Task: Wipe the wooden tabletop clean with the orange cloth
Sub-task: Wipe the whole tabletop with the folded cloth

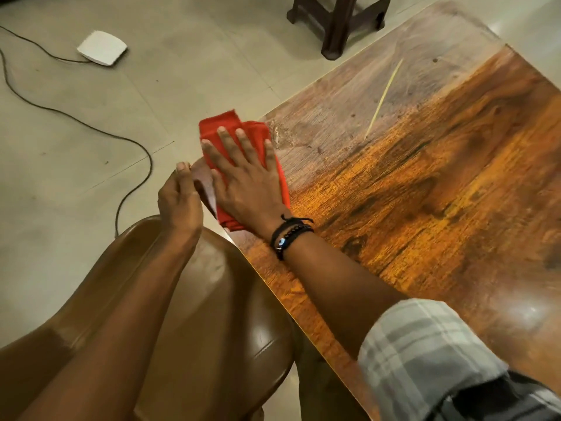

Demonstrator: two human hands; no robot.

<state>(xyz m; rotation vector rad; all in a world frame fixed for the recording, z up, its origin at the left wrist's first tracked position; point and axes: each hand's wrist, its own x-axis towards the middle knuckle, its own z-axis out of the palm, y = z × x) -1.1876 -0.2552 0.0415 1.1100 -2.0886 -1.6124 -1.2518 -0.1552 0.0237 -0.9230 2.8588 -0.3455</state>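
The orange cloth under my flat, unclenched right hand overhangs the wooden tabletop corner and could slip off, scattering what seems like crumbs past my cupped left hand, which grips nothing.

left hand: cupped, fingers curled | right hand: flat, fingers spread

From the orange cloth, the tabletop lies bare toward three o'clock; a thin stick crosses at one o'clock.
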